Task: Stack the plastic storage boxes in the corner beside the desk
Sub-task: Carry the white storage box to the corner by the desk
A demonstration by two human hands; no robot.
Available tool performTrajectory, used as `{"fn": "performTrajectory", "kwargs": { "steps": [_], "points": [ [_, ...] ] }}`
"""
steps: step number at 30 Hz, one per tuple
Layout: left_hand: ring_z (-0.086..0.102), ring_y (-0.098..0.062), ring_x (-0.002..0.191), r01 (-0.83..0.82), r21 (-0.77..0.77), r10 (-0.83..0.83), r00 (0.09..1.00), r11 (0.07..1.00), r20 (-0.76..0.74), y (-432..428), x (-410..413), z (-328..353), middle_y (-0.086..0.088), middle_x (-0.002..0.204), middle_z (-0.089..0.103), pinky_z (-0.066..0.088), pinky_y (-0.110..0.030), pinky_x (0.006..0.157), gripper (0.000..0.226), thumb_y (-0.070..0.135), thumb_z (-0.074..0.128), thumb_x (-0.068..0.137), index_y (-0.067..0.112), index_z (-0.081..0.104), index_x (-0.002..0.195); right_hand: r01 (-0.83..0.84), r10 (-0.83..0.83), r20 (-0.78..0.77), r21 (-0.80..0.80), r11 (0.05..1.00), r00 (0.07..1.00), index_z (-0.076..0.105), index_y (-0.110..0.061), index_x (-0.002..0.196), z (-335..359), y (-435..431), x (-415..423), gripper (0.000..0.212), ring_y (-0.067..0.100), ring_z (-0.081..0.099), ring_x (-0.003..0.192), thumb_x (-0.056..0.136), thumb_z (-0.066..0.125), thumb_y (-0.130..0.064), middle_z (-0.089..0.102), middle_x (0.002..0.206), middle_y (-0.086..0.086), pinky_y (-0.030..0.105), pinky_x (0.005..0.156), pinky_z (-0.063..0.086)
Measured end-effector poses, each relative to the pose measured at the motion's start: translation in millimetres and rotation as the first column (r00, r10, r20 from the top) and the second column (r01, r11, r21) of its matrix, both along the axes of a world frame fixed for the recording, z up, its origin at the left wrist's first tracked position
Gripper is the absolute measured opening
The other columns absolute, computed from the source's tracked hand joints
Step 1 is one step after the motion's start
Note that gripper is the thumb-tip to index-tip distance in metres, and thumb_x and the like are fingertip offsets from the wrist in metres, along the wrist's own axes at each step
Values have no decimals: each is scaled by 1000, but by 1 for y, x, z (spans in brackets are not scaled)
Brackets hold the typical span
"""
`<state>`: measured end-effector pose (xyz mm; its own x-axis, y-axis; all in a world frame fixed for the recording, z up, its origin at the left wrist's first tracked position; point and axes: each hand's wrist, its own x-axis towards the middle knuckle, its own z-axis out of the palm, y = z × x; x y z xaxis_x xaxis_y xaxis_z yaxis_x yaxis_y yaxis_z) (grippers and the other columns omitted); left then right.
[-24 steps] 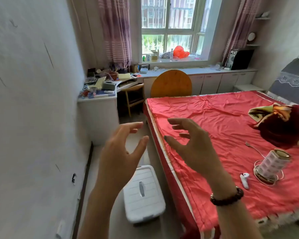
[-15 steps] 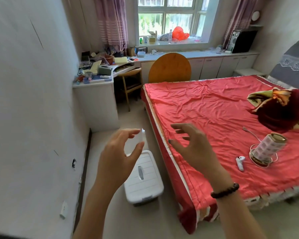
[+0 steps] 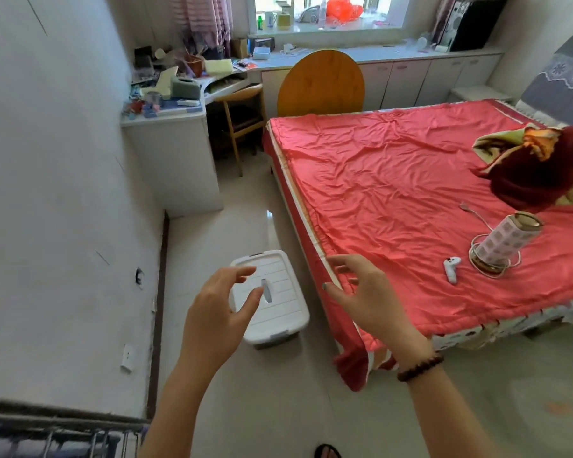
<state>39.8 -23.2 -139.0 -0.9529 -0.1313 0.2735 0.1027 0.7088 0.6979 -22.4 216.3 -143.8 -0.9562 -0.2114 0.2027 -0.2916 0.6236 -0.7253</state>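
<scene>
A white plastic storage box [image 3: 278, 302] with a ribbed lid and a grey handle sits on the floor between the wall and the bed. My left hand [image 3: 220, 312] hovers in front of its left side, fingers spread and curved, holding nothing. My right hand [image 3: 368, 295], with a bead bracelet on the wrist, is raised over the bed's near edge, fingers apart and empty. The cluttered white desk [image 3: 172, 140] stands against the left wall further back, with bare floor in the corner beside it [image 3: 205, 239].
A bed with a red cover [image 3: 411, 200] fills the right side; a small white controller [image 3: 452, 269], a patterned lamp [image 3: 503, 242] and a blanket lie on it. A wooden chair [image 3: 242, 120] stands at the desk. A metal rack [image 3: 57, 438] is at bottom left.
The view has pulled back and tilted down, so the box now appears further ahead and fully visible. Both hands have dropped lower in the view, still empty and spread.
</scene>
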Motion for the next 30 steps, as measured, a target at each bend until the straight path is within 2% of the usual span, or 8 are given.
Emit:
{"fn": "performTrajectory", "kwargs": {
  "steps": [5, 12, 17, 27, 30],
  "points": [
    [59, -1, 101, -13, 43, 11, 999, 999, 49, -14, 17, -19, 17, 110, 60, 38, -9, 80, 34, 37, 64, 84, 33, 55, 116, 26, -27, 52, 8, 1000, 998, 61, -27, 123, -18, 2, 15, 46, -2, 60, 99, 79, 75, -23, 62, 114, -13, 22, 86, 53],
    [58, 2, 101, -31, 67, 29, 999, 997, 37, -37, 26, -26, 19, 109, 60, 38, -9, 79, 33, 38, 63, 84, 36, 54, 116, 55, -55, 64, -9, 998, 996, 61, -30, 122, -23, -16, 28, 45, -6, 59, 101, 79, 75, -25, 62, 115, -17, 15, 81, 50],
    [57, 2, 102, -13, 95, 10, 999, 995, 31, -56, 34, -34, 19, 109, 59, 39, -10, 80, 32, 37, 64, 85, 37, 53, 115, 78, -76, 85, -31, 996, 994, 61, -29, 121, -27, -35, 41, 45, -3, 60, 102, 79, 75, -22, 62, 116, -15, 12, 79, 49],
    [58, 0, 102, -15, 154, 3, 997, 988, 75, -81, 26, -51, 15, 109, 61, 38, -10, 78, 33, 35, 64, 84, 29, 58, 116, 80, -75, 145, -24, 997, 987, 62, -27, 122, -40, -60, 37, 44, -3, 60, 103, 79, 74, -23, 63, 115, -17, 11, 79, 49],
    [58, 0, 102, -40, 160, 23, 994, 986, 104, -87, 10, -57, 15, 109, 61, 38, -11, 78, 33, 39, 62, 83, 33, 56, 115, 81, -71, 183, -49, 996, 981, 61, -29, 122, -47, -67, 17, 44, -1, 60, 104, 80, 74, -24, 62, 115, -17, 17, 83, 52]
  ]
}}
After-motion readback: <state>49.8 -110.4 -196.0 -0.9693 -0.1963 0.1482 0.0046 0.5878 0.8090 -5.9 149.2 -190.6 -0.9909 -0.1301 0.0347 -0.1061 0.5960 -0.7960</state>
